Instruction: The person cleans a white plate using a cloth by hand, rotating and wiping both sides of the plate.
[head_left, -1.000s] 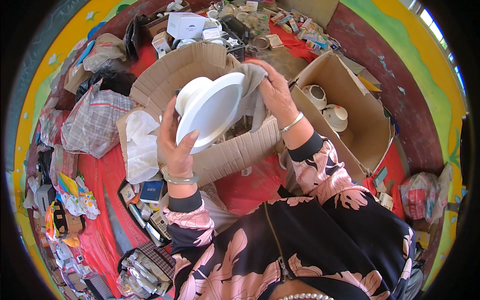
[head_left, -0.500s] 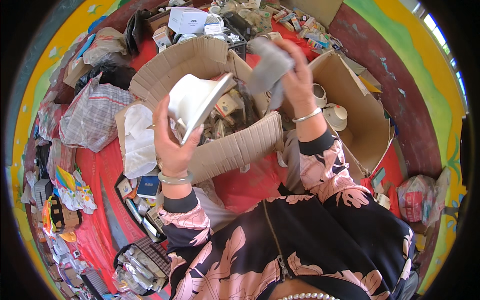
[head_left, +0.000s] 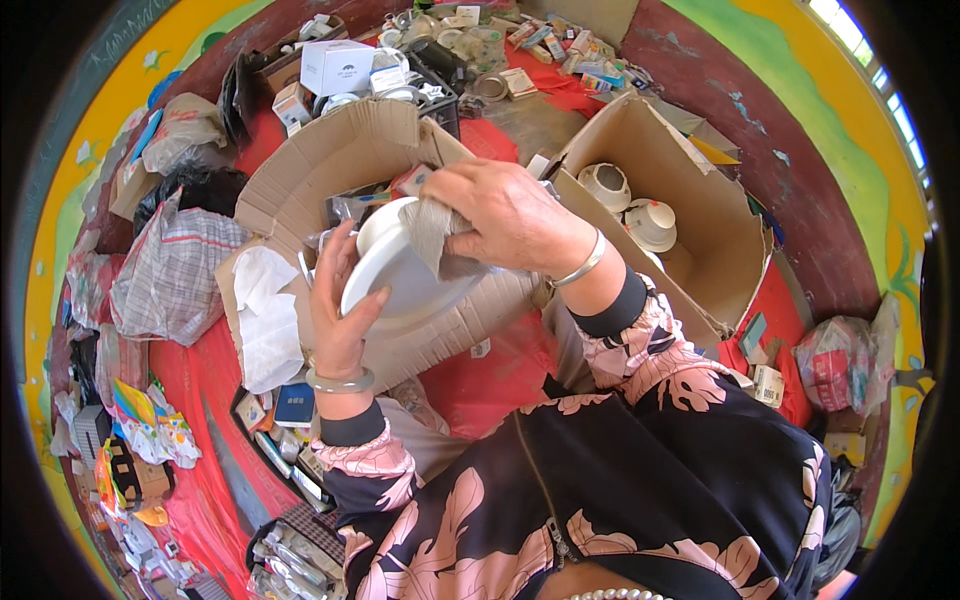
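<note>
My left hand grips a white bowl at its rim, the thumb on one side and the fingers on the other. The bowl is tilted, held above the near edge of an open cardboard box. With its fingers closed round a grey cloth, my right hand presses the cloth against the bowl near its foot. Part of the bowl is hidden behind that hand and the cloth. Small mixed packages show inside the box, partly covered by my hands.
To the right stands a second open cardboard box with white bowls in it. White paper hangs over the first box's left side. A plaid bag lies at left. Small boxes and dishes crowd the far side.
My right hand has brought the cloth down and left onto the bowl. The bowl has turned in my left hand, and its foot now faces more toward the cloth.
</note>
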